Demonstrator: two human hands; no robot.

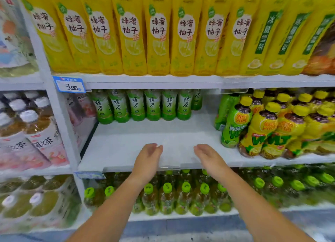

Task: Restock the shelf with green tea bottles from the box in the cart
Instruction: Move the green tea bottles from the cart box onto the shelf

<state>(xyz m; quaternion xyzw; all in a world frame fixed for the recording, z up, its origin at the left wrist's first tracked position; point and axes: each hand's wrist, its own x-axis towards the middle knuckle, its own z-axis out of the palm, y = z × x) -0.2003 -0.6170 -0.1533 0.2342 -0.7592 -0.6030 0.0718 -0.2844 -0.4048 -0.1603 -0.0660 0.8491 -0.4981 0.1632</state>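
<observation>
The white shelf (145,138) carries a row of green tea bottles (136,105) standing upright along its back. Over its front edge, well apart from that row, the left hand (147,158) and right hand (208,156) hover, fingers relaxed, palms facing, holding nothing.

The top edge cuts off the caps of the yellow bottles (157,33). The tops of the green tea bottles (136,105) are lost in shadow behind the upper shelf lip (163,81), and the one at the right end is partly hidden by its neighbour. On the price tag (69,85) I read 3.00; the rest is too small. The lower tag (89,175) is a blur. I get only the backs of the left hand (147,162) and right hand (210,160); the palms are hidden, and both forearms run off the bottom edge. The green-capped bottles (297,187) at lower right are smeared.
</observation>
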